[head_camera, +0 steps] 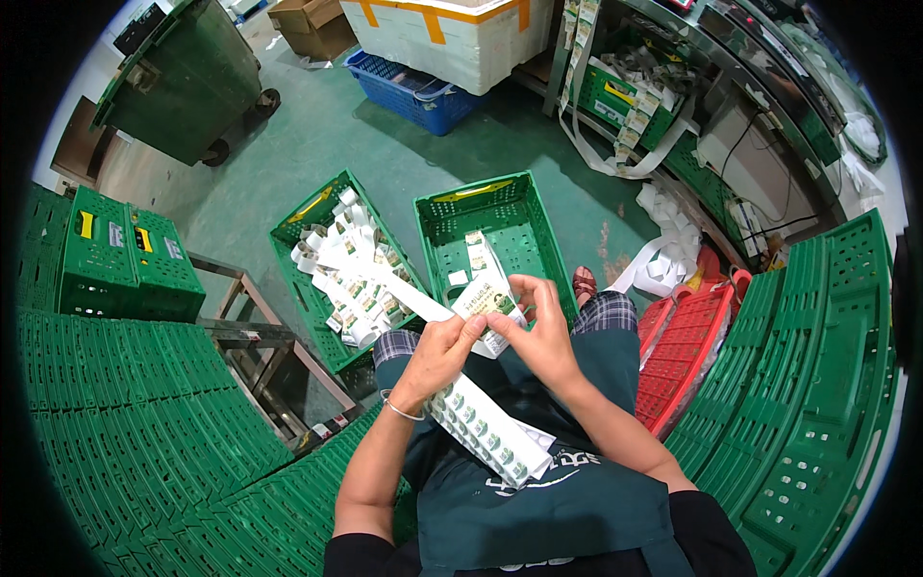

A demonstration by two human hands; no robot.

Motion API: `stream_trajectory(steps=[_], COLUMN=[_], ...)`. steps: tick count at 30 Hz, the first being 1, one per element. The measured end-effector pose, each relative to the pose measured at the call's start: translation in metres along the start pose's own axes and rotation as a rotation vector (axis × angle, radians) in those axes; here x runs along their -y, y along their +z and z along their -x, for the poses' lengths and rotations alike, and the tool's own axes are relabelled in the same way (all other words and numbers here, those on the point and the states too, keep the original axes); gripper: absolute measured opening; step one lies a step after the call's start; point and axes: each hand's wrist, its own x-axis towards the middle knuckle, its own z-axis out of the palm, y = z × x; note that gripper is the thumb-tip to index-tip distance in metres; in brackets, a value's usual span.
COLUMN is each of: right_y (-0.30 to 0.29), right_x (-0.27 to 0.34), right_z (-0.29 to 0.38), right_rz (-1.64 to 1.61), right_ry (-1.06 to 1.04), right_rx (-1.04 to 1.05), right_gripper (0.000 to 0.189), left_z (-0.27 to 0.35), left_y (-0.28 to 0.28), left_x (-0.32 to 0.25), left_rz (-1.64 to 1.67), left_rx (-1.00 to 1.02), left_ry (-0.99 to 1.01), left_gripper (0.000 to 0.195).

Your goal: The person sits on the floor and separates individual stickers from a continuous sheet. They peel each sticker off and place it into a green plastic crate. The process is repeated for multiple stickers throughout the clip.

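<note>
My left hand (441,353) pinches the near edge of a folded strip of printed paper labels (482,303), and my right hand (537,328) holds its other side, thumbs almost meeting. A white backing strip (418,299) runs from my left hand to a green plastic crate (296,288) heaped with curled label strips (353,288). The strip also trails into a second green crate (530,216) at the right. Sheets of round green stickers (483,436) lie on my lap over the dark apron (548,519), beneath my left wrist.
Stacked green crates (130,418) stand at the left, more (807,375) at the right beside red crates (685,353). Ahead are a blue basket (433,108) under a white foam box (461,50) and a green wheeled bin (187,86). Loose white strips (667,249) lie by the metal bench.
</note>
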Motion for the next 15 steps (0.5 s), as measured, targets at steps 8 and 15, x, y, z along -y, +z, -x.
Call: stream_trajectory(steps=[8, 15], right_y=[0.004, -0.038], right_x=[0.006, -0.001], right_z=[-0.033, -0.034], right_rz=[-0.599, -0.495], right_ry=[0.248, 0.213], right_rx=[0.196, 0.066], right_gripper=[0.017, 0.023], left_z=[-0.016, -0.027], left_y=[-0.002, -0.036], left_x=[0.007, -0.006], left_rz=[0.187, -0.305], left_rx=[-0.057, -0.637], left_ry=[-0.035, 0.164], left_gripper=[0.035, 0.042])
